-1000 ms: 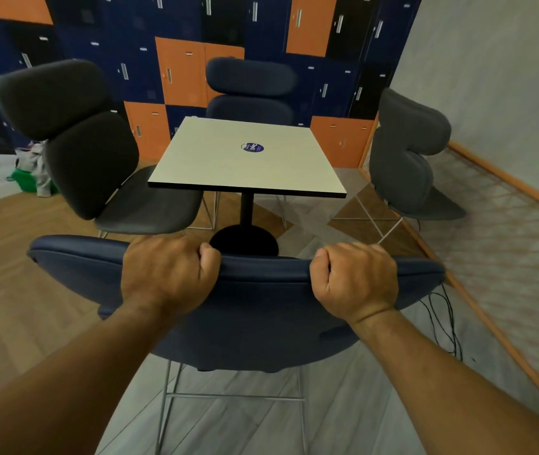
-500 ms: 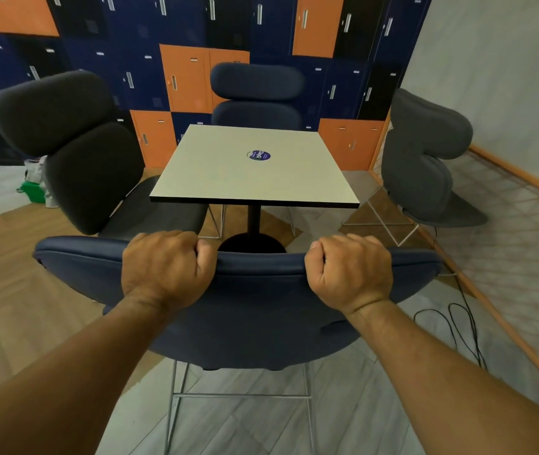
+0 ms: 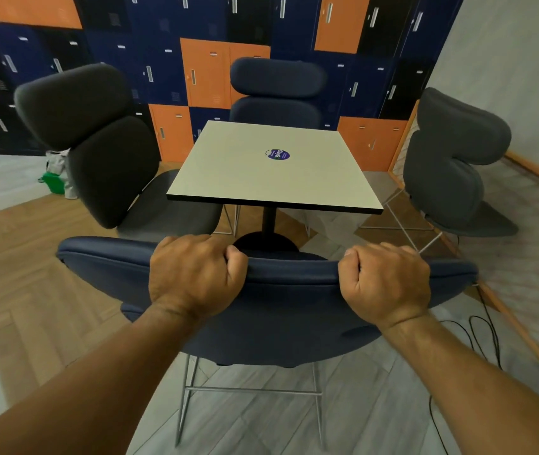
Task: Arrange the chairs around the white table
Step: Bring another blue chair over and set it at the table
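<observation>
A dark blue chair (image 3: 287, 310) stands right in front of me, its back toward me, facing the near edge of the white table (image 3: 261, 178). My left hand (image 3: 192, 274) and my right hand (image 3: 386, 284) both grip the top of its backrest, fingers curled over the rim. A black chair (image 3: 97, 149) sits at the table's left side, its seat partly under the top. A blue chair (image 3: 276, 93) stands at the far side. A grey chair (image 3: 452, 159) stands to the right, a little apart from the table and turned partly away from it.
Orange, blue and black lockers (image 3: 209, 73) line the back wall. A green bag (image 3: 54, 182) lies on the floor at the left. Black cables (image 3: 478, 336) trail on the floor at the right beside a wooden skirting (image 3: 524, 333) and a grey wall.
The blue chair in my hands has come closer to the table's near edge, and my view has moved forward with it. Both hands keep the same grip.
</observation>
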`<state>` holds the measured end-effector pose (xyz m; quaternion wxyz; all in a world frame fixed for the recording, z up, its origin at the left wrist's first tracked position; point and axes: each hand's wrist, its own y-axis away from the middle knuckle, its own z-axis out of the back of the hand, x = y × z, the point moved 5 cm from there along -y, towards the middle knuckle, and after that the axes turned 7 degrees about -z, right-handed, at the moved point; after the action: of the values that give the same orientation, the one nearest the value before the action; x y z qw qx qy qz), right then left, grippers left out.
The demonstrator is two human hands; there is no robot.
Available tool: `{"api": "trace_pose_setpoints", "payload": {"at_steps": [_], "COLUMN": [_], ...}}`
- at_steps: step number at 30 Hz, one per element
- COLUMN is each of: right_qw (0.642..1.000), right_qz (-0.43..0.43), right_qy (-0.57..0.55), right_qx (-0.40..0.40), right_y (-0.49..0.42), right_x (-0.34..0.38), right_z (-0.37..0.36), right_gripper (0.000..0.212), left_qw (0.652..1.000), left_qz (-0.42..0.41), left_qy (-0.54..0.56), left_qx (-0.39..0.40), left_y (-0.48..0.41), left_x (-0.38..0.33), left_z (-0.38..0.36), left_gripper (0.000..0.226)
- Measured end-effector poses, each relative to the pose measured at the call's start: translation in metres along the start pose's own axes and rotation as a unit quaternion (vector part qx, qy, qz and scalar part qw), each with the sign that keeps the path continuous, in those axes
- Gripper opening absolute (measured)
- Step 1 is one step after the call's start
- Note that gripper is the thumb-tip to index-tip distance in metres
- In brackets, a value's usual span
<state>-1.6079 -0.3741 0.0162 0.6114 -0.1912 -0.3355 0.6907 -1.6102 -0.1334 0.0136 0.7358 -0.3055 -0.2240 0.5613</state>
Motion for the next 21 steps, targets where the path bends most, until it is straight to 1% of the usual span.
{"api": "trace_pose_setpoints", "payload": {"at_steps": [5,10,15,21], "right_qw": [1.000,1.000,1.000,1.000], "right_qz": [-0.009,0.000,-0.001,-0.005], "right_qy": [0.014,0.022,0.016,0.005], "right_qx": [0.022,-0.004,-0.014,-0.028], "right_y": [0.013,0.019,0.008,-0.005], "right_x": [0.004,0.005,-0.001,-0.015], "right_z": [0.010,0.016,0.012,0.006], "right_gripper": [0.041,0.039,0.041,0.039], "left_qw": [1.000,1.000,0.999,0.996], "left_qz": [-0.001,-0.005,0.014,0.019], "left_qy": [-0.007,0.008,0.009,0.013], "left_qx": [0.017,0.010,0.031,0.080], "left_y": [0.009,0.007,-0.001,-0.013], "left_x": [-0.003,-0.003,-0.003,-0.013], "left_z": [0.007,0.007,0.000,-0.012], "left_gripper": [0.036,0.038,0.042,0.048]}}
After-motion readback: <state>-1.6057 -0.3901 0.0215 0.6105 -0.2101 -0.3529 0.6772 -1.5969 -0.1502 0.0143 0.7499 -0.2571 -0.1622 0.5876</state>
